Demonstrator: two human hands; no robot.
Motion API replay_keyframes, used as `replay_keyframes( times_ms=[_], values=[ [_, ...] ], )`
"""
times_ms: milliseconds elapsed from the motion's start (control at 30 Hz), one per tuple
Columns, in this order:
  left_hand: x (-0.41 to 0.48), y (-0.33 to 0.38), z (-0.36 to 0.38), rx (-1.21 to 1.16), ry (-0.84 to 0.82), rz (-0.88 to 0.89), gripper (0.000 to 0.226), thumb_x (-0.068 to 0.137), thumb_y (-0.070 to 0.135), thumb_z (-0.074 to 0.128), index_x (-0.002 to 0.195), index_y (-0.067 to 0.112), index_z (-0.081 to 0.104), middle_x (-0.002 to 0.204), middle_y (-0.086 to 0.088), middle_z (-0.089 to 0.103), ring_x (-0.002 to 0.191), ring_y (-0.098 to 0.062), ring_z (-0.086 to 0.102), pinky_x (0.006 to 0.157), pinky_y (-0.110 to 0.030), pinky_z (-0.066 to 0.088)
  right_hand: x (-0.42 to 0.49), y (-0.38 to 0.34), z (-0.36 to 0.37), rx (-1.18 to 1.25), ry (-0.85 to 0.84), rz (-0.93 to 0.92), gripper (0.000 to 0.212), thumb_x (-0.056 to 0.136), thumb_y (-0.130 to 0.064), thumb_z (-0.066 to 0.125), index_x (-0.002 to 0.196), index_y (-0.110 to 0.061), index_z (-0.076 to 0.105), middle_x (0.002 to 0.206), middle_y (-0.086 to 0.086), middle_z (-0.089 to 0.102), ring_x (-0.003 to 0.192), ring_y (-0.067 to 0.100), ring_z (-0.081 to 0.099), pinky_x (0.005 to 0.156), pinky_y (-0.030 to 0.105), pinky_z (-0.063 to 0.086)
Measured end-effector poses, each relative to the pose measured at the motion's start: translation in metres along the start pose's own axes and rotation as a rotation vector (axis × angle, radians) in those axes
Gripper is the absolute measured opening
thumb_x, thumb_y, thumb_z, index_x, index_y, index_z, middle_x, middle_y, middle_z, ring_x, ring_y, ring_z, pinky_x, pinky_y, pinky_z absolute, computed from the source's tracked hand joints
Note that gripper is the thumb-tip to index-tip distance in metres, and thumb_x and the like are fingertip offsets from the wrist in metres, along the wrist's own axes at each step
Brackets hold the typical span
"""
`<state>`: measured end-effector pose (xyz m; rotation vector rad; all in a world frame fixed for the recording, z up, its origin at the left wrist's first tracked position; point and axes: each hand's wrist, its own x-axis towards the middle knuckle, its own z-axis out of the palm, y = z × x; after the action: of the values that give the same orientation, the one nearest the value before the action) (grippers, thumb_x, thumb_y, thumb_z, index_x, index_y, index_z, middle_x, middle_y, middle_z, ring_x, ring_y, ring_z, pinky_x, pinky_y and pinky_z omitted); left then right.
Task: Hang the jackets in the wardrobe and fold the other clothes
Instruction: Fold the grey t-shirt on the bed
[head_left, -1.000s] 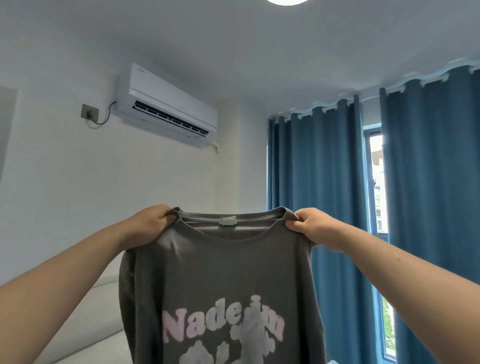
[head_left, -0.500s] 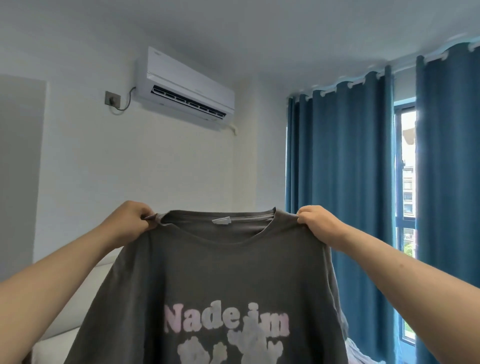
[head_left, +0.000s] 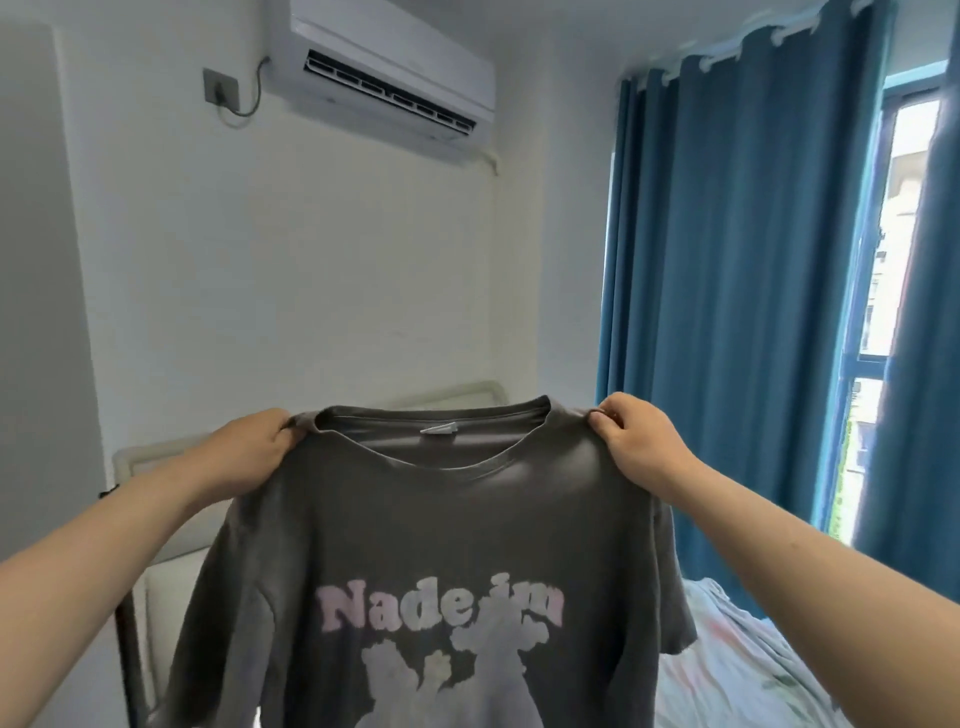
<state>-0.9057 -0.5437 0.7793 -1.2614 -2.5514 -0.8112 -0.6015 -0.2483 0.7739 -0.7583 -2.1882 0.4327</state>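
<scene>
Grey cotton, a shirt (head_left: 441, 535) hangs in the air in front of the person, held up by its two shoulders. Its long axis runs straight up and down: the collar is at the top, and the body drops out of view at the bottom edge. The printed front faces the camera, and the short sleeves fall away to the left and right.

The left hand (head_left: 249, 452) grips the left shoulder just beside the collar, fingers curled round a bunch of cloth. The right hand (head_left: 639, 447) pinches the right shoulder in the same way, thumb and fingers closed on the fabric. Both arms reach forward, and the cloth is stretched between the hands.

Across the chest, puffy pink-to-white letters (head_left: 441, 605) read "Nade" and then a short word that looks like "in" or "im"; I cannot tell which. Below them is a pale figure, cut off by the frame. A white tag (head_left: 439, 429) sits inside the back of the collar, its writing too small to read.

Far behind are a white wall with an air conditioner (head_left: 384, 78), blue curtains (head_left: 727, 260) on the right, and a bed (head_left: 727, 670) low on the right.
</scene>
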Motion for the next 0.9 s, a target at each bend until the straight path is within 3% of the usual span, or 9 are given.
replay_keyframes(
  times_ms=[133,233,300,400,467,633,767,900],
  values=[
    [-0.010,-0.022,0.040,-0.046,-0.131,0.066,0.029,0.104,0.033,0.044,0.098,0.016,0.066,0.100,0.001,0.069,0.095,-0.018,0.062,0.086,-0.036,0.047,-0.011,0.032,0.023,-0.084,-0.112,0.000,0.024,0.103,-0.034,0.046,0.080,-0.028,0.050,0.084,-0.005,0.061,0.081,0.015,0.056,0.065,0.027,0.040],
    [-0.009,-0.039,0.073,-0.051,-0.214,0.019,0.032,0.101,0.036,0.049,0.090,0.010,0.065,0.089,-0.004,0.070,0.086,-0.020,0.064,0.077,-0.035,0.046,-0.012,0.053,0.043,-0.170,-0.225,0.050,0.025,0.103,-0.035,0.044,0.079,-0.029,0.047,0.087,-0.003,0.061,0.084,0.021,0.057,0.075,0.038,0.046],
    [-0.005,-0.049,0.101,-0.073,-0.271,-0.037,0.030,0.100,0.034,0.054,0.082,0.013,0.065,0.082,0.002,0.069,0.079,-0.013,0.062,0.071,-0.028,0.045,-0.009,0.065,0.064,-0.231,-0.294,0.076,0.027,0.103,-0.036,0.043,0.077,-0.029,0.043,0.090,-0.001,0.061,0.087,0.023,0.056,0.080,0.040,0.046],
    [-0.001,-0.072,0.154,-0.201,-0.345,-0.114,0.028,0.099,0.029,0.055,0.086,0.008,0.069,0.088,-0.002,0.070,0.088,-0.019,0.063,0.083,-0.032,0.044,-0.009,0.087,0.108,-0.247,-0.370,0.090,0.023,0.104,-0.031,0.044,0.082,-0.024,0.048,0.093,0.002,0.059,0.089,0.024,0.054,0.075,0.033,0.037],
    [-0.005,-0.094,0.196,-0.200,-0.417,-0.167,0.023,0.099,0.022,0.054,0.084,0.009,0.066,0.090,-0.004,0.067,0.092,-0.023,0.061,0.082,-0.032,0.044,-0.016,0.108,0.144,-0.277,-0.440,0.127,0.021,0.104,-0.033,0.042,0.088,-0.024,0.051,0.099,0.005,0.062,0.087,0.022,0.052,0.076,0.032,0.036],
    [-0.035,-0.173,0.336,-0.178,-0.590,-0.224,0.018,0.102,0.013,0.049,0.098,0.023,0.063,0.104,0.010,0.062,0.103,-0.010,0.055,0.085,-0.019,0.038,-0.056,0.189,0.275,-0.362,-0.665,0.217,0.027,0.105,-0.035,0.034,0.092,-0.023,0.054,0.108,0.005,0.065,0.096,0.023,0.059,0.081,0.033,0.042],
    [-0.076,-0.246,0.456,-0.277,-0.618,-0.433,0.017,0.102,0.013,0.050,0.092,0.015,0.064,0.099,-0.002,0.066,0.098,-0.017,0.059,0.084,-0.027,0.042,-0.101,0.249,0.396,-0.352,-0.791,0.292,0.028,0.104,-0.034,0.033,0.090,-0.020,0.053,0.098,0.002,0.063,0.092,0.023,0.060,0.081,0.036,0.047],
    [-0.102,-0.312,0.549,-0.324,-0.527,-0.642,0.024,0.101,0.025,0.052,0.080,0.015,0.059,0.079,0.000,0.065,0.081,-0.016,0.061,0.069,-0.025,0.042,-0.131,0.291,0.507,-0.322,-0.828,0.301,0.031,0.105,-0.039,0.034,0.082,-0.022,0.045,0.084,-0.003,0.053,0.077,0.019,0.054,0.068,0.036,0.044]
  ],
)
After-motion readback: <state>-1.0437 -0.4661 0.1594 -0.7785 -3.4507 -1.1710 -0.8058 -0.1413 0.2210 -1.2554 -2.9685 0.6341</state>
